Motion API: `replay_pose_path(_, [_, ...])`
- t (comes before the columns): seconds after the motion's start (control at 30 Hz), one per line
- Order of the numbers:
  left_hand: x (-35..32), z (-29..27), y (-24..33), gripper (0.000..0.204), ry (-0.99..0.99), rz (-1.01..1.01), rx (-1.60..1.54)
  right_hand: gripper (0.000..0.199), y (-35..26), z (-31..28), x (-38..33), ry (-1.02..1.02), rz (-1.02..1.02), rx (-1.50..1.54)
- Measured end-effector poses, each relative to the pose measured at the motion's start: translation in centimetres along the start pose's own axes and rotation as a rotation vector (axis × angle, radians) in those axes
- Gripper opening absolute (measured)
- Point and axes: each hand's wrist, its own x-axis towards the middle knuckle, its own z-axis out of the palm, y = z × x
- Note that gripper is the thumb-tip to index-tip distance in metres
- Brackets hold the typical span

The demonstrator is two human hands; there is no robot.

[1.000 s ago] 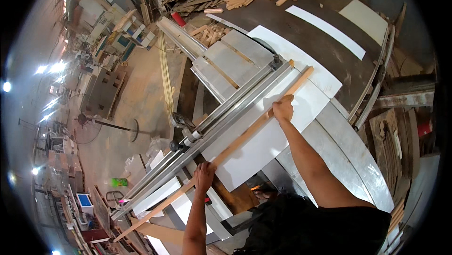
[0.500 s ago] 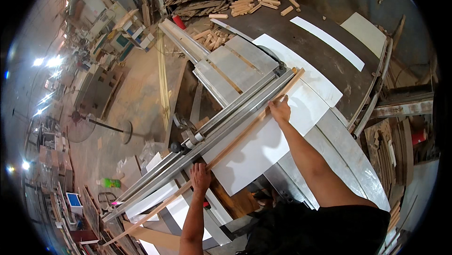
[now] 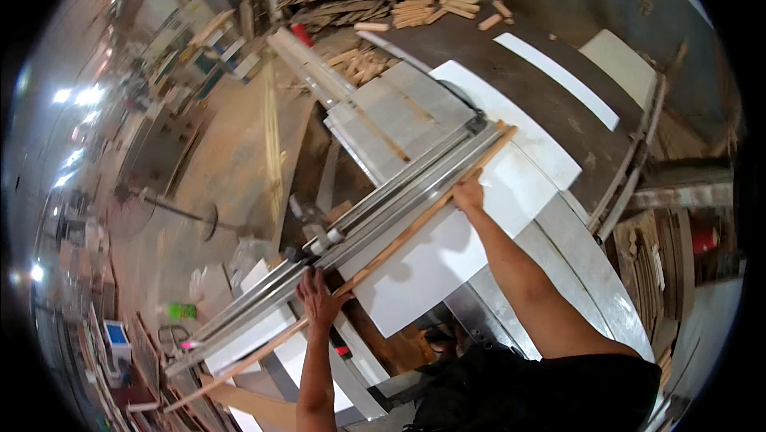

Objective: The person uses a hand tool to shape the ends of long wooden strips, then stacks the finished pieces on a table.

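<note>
The long grey metal fence rail [image 3: 399, 193] walls off the far side of the thin wooden strip [image 3: 415, 224]. On the near side, the flat white panel [image 3: 447, 256] leaves open room for hands.

Layout as I see it: long thin wooden strip [image 3: 399, 240] lying against the metal fence rail [image 3: 375, 209], on the flat white panel [image 3: 447, 256]. My left hand [image 3: 319, 300] on its near part, my right hand [image 3: 469, 193] farther along. Pile of short wood offcuts [image 3: 435, 11] behind.

bright left-side lamps, glare | motion blur at left | fisheye-bent edges, black rim
</note>
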Motion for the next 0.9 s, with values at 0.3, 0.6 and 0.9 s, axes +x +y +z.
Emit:
replay_pose_path(0.3, [-5.8, 1.2, -1.4, 0.060, 0.045, -0.223, 0.125, 0.022, 2.2, -1.5, -0.4, -0.326, -0.037, 0.300])
replay_pose_path(0.6, [-7.0, -1.0, -4.4, 0.038, 0.001, -0.262, -0.010, 0.031, 1.7, -3.7, 2.2, -0.139, 0.014, 0.224])
replay_pose_path(0.9, [-6.6, -1.9, -3.9, 0.029, 0.074, -0.344, -0.151, 0.024, 1.0, -4.5, 0.8, -0.116, -0.010, 0.244])
